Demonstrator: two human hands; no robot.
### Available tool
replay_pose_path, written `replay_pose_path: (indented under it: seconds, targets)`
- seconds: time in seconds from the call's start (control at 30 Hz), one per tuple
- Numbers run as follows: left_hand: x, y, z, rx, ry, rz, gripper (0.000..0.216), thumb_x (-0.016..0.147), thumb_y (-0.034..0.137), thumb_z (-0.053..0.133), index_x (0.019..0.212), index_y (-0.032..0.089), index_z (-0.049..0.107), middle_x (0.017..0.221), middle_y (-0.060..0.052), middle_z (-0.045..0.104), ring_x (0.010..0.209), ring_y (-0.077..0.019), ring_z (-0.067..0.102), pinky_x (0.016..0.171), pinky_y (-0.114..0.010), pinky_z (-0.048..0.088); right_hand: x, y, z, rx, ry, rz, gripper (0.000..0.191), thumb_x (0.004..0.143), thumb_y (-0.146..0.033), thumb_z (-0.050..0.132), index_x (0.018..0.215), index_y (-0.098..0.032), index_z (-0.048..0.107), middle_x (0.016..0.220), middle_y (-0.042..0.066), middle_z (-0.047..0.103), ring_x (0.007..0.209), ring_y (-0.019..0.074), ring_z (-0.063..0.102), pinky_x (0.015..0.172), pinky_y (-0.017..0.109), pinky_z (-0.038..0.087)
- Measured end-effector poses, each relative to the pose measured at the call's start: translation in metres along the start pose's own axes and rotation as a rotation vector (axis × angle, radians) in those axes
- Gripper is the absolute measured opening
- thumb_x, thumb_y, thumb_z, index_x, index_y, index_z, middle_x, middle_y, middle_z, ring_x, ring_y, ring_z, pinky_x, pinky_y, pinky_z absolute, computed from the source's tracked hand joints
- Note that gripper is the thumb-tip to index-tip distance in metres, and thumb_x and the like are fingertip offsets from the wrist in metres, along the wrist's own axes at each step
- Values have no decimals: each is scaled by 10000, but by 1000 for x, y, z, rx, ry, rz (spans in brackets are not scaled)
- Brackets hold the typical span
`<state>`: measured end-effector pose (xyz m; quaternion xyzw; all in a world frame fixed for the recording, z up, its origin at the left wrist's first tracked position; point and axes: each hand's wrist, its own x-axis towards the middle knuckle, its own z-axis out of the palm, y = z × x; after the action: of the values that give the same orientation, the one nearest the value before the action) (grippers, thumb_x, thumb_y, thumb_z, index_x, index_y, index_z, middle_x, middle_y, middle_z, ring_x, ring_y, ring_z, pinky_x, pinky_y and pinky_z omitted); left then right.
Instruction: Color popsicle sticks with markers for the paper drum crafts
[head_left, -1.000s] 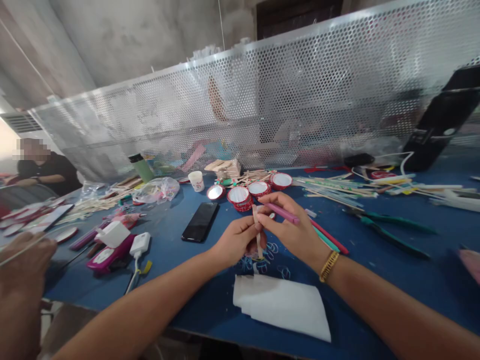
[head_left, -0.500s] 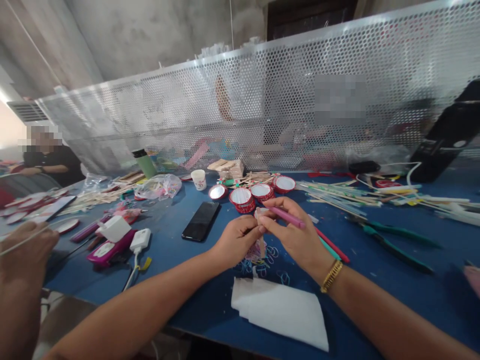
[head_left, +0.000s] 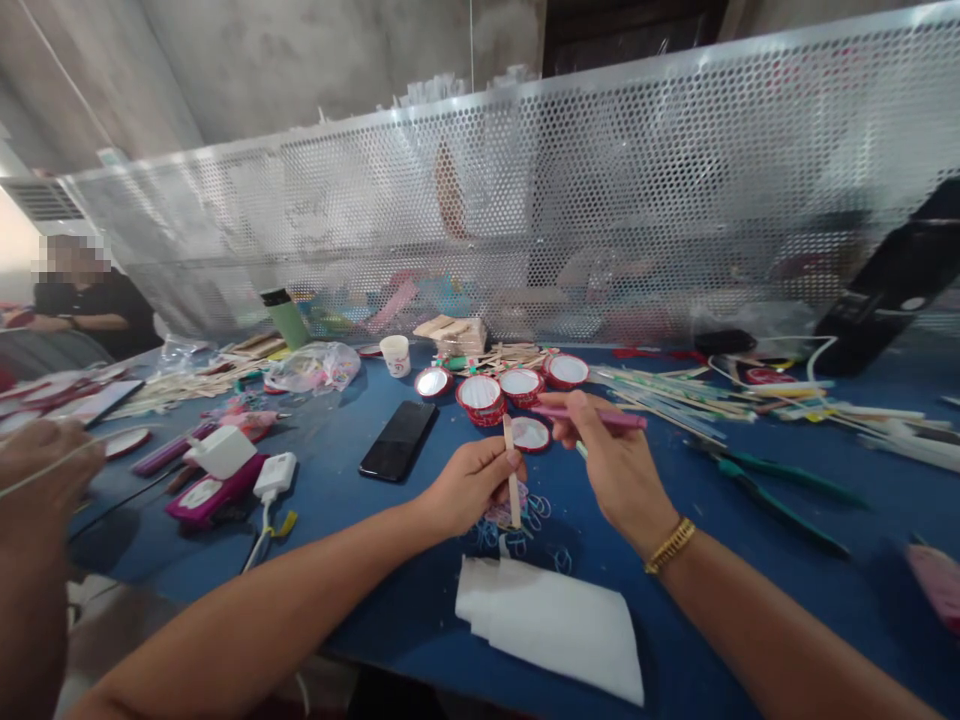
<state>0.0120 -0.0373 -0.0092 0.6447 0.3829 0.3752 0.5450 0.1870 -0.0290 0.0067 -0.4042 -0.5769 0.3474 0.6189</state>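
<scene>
My left hand (head_left: 476,485) pinches a flat wooden craft stick (head_left: 514,490), which stands nearly upright in front of the fingers. Closed around a slim pink pen-like tool (head_left: 607,416), my right hand (head_left: 619,470) is a little to the right, apart from the stick. The tool lies almost level, its left end over a red-rimmed round disc (head_left: 530,433). Under my left hand is a pile of small coloured loops (head_left: 534,508), partly covered by it. A folded white cloth or paper (head_left: 555,620) lies nearest me.
Red-rimmed round tins (head_left: 480,395) stand behind my hands, beside a black phone (head_left: 399,440) and paper cup (head_left: 395,355). Green-handled pliers (head_left: 780,500) lie right. At left are a charger (head_left: 225,452) and another person's hand (head_left: 49,460) with a thin white strand. A perforated metal screen (head_left: 360,220) borders the back.
My hands, close together before, have separated. The right hand has moved right with the pink tool, now held more level. The wooden stick and the disc behind it show more plainly.
</scene>
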Motion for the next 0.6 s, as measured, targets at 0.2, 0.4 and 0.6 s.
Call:
replay_pose_path:
  seconds: [0.2,0.4,0.6]
  targets:
    - [3,-10,-1,-33,-47,-43,458,829,618,577,757,167,554,492,75,414,402,-64,343,409,-200,285,-3,-6,2,-58,-38,-29,172,845,-360,627,791,-199,597,670,-16,581,632,149,561,622,290,434]
    - [4,-15,-2,-32,-58,-86,489,807,652,580,746,168,552,483,70,431,396,-65,364,398,-195,272,-1,2,2,-167,-4,-110,239,864,-365,609,699,-216,520,660,-14,590,643,161,580,652,302,431]
    - [5,-14,-3,-5,-49,-94,507,790,668,587,741,164,559,481,67,446,392,-61,361,399,-195,262,1,8,1,-243,9,-116,263,866,-369,589,664,-224,504,629,-15,572,639,166,558,653,311,416]
